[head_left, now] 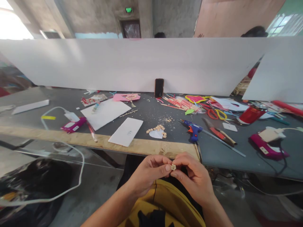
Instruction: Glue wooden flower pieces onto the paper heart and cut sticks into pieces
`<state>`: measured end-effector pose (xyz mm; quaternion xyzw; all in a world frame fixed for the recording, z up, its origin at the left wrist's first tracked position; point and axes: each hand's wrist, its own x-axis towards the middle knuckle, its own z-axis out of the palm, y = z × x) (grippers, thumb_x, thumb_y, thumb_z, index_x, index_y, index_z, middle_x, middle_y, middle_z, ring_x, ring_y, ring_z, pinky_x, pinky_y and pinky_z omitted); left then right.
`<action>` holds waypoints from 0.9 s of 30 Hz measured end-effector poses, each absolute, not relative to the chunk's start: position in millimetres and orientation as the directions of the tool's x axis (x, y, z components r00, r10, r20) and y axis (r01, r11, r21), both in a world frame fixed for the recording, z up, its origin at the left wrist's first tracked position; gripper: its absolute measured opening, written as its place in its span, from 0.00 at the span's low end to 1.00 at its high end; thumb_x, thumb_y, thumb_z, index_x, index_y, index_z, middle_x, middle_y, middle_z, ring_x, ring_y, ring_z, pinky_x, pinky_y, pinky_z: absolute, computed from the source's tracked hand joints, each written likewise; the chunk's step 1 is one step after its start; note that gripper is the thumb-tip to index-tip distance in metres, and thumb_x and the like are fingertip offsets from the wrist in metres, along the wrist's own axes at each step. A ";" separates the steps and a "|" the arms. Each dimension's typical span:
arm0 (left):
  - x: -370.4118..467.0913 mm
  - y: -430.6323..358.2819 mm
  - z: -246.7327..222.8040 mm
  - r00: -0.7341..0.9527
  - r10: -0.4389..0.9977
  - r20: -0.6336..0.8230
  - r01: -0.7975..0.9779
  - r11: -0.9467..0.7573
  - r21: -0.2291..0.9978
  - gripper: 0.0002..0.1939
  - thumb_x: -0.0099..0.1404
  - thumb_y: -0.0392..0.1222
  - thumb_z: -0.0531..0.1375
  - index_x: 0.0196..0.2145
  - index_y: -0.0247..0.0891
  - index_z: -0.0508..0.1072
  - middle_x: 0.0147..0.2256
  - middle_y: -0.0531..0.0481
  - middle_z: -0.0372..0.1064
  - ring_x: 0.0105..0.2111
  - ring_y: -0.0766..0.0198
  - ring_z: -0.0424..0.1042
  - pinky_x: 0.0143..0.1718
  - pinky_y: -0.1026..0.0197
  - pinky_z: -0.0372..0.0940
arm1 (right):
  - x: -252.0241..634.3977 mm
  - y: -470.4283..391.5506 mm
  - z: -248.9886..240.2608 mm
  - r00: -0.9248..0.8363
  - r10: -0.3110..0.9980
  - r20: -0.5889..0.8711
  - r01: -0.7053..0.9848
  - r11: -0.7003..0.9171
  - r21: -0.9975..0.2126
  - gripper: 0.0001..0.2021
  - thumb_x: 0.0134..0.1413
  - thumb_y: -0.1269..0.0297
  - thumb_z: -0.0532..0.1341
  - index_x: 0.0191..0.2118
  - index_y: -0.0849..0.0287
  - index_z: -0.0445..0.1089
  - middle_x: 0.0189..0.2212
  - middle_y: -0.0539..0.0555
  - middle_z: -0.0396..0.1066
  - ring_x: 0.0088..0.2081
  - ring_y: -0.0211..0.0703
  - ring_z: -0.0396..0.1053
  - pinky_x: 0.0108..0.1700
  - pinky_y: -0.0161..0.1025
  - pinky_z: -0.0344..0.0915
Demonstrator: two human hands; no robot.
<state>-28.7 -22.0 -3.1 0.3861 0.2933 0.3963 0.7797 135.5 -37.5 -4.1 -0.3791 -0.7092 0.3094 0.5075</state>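
Our left hand (155,173) and right hand (193,176) are nearest, forearms cut off below, fingertips pinching a small pale flower-shaped piece (173,167) between them, over our lap just off the bench's front edge. Fingers hide its sides, and we cannot tell its back or a long axis; its petalled face turns up toward us. On the bench (146,110), a white card (156,134) is partly covered by similar pieces (159,128), its outline hard to make out. The glue gun (194,130) lies with its nozzle pointing left. The dark top has a bare wooden front strip; behind stands a white panel (132,66), hiding most of two heads before concrete walls.
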 end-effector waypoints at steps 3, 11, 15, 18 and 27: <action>-28.7 -21.5 -2.7 0.515 0.845 -0.146 -0.391 0.384 0.837 0.09 0.51 0.43 0.67 0.26 0.33 0.76 0.24 0.51 0.67 0.26 0.69 0.62 0.32 0.66 0.56 | 136.3 -37.4 -3.2 -0.200 0.848 0.490 0.238 0.527 -0.816 0.07 0.50 0.69 0.62 0.37 0.54 0.70 0.29 0.51 0.69 0.30 0.38 0.67 0.32 0.36 0.66; -25.1 -22.3 -8.5 0.454 0.876 -0.163 -0.466 0.390 0.795 0.09 0.47 0.40 0.70 0.25 0.33 0.77 0.22 0.52 0.69 0.24 0.70 0.64 0.31 0.65 0.58 | 135.5 -38.0 -0.7 -0.208 0.818 0.536 0.296 0.575 -0.763 0.12 0.49 0.71 0.63 0.40 0.51 0.73 0.32 0.52 0.72 0.32 0.38 0.70 0.31 0.33 0.68; -22.7 -24.6 -9.5 0.424 0.893 -0.151 -0.501 0.370 0.783 0.08 0.47 0.39 0.70 0.25 0.33 0.77 0.23 0.52 0.70 0.25 0.69 0.65 0.32 0.65 0.58 | 131.7 -38.9 -1.1 -0.151 0.835 0.529 0.293 0.549 -0.783 0.08 0.49 0.69 0.63 0.37 0.52 0.74 0.32 0.52 0.72 0.31 0.38 0.71 0.26 0.31 0.67; -22.2 -25.1 -8.3 0.423 0.892 -0.157 -0.502 0.375 0.779 0.09 0.46 0.39 0.70 0.25 0.33 0.77 0.24 0.51 0.70 0.26 0.69 0.65 0.33 0.65 0.59 | 130.4 -38.9 -1.6 -0.144 0.837 0.527 0.284 0.546 -0.788 0.07 0.49 0.68 0.63 0.36 0.52 0.75 0.30 0.52 0.72 0.29 0.38 0.71 0.25 0.31 0.67; -28.7 -20.8 -6.7 0.476 0.868 -0.143 -0.405 0.360 0.841 0.10 0.50 0.43 0.68 0.26 0.33 0.77 0.22 0.53 0.67 0.24 0.70 0.62 0.31 0.66 0.57 | 137.1 -38.1 -2.7 -0.262 0.808 0.527 0.351 0.589 -0.728 0.14 0.53 0.72 0.59 0.44 0.51 0.71 0.34 0.53 0.71 0.35 0.39 0.70 0.35 0.34 0.69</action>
